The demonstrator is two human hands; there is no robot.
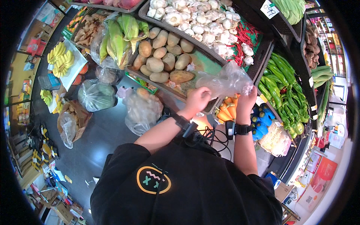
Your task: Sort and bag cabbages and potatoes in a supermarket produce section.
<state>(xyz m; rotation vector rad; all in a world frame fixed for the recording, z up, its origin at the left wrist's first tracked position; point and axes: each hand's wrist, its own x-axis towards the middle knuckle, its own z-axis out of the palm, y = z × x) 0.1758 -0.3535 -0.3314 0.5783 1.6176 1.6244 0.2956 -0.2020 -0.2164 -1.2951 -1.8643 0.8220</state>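
A crumpled clear plastic bag [229, 77] stretches between my two hands, over the right end of the potato crate. My right hand [247, 102] grips its bunched end. The curled fingers of my left hand [197, 100] pinch the bag's near left edge; the fingertips are partly hidden. Beneath and beyond the bag is a dark plastic crate [164, 91] with brown potatoes [154, 64] heaped at its left. Carrots [227, 109] lie below the bag, between my forearms. White garlic bulbs [197, 19] fill the tray behind, with red chilies [242, 42] at its right side.
Green peppers [289, 92] and blue-netted produce [261, 121] sit to the right. Corn [119, 39], ginger [88, 31] and bananas [60, 59] are at the left. Filled plastic bags [143, 109] and a paper bag [74, 121] stand on the floor. Black cables [215, 140] hang near my wrists.
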